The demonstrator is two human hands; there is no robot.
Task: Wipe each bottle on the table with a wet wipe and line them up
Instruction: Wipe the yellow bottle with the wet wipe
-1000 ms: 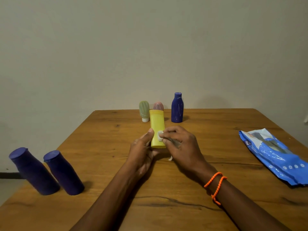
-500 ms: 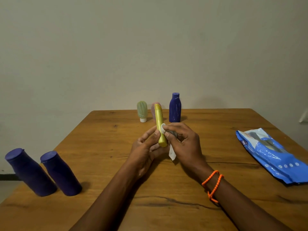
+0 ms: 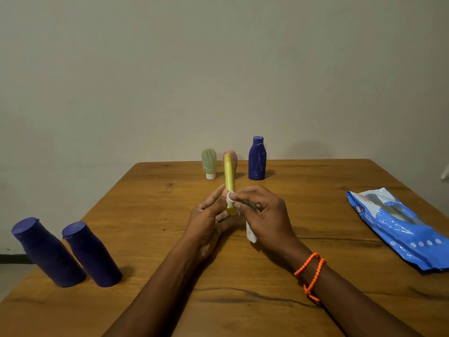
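The yellow bottle (image 3: 229, 177) is up off the bench (image 3: 150, 205), near its middle, held almost upright and edge-on to the camera. The left hand (image 3: 209, 218) grips its lower end with thumb and fingers curled about it, while the right hand (image 3: 263, 214) pinches a wet wipe (image 3: 230, 200) against the bottle's side, the loose tail of the wipe hanging below the palm. So the wiping of this one bottle is in hand and, to judge by the grip, not finished. At the far edge stand a green bottle (image 3: 209, 162), a pink bottle (image 3: 232, 156) and a blue bottle (image 3: 257, 158), side by side in what looks like the start of the line; they are probably the ones already done, though nothing on their surfaces proves it. At the near left two purple bottles (image 3: 68, 251) stand close together, apart from that row, and seem yet to be wiped. The blue wipe pack (image 3: 401, 227) lies at the right, running out of view at the picture's edge. The pink bottle is largely hidden behind the yellow one, and the yellow bottle's cap and base cannot be told apart behind the fingers.
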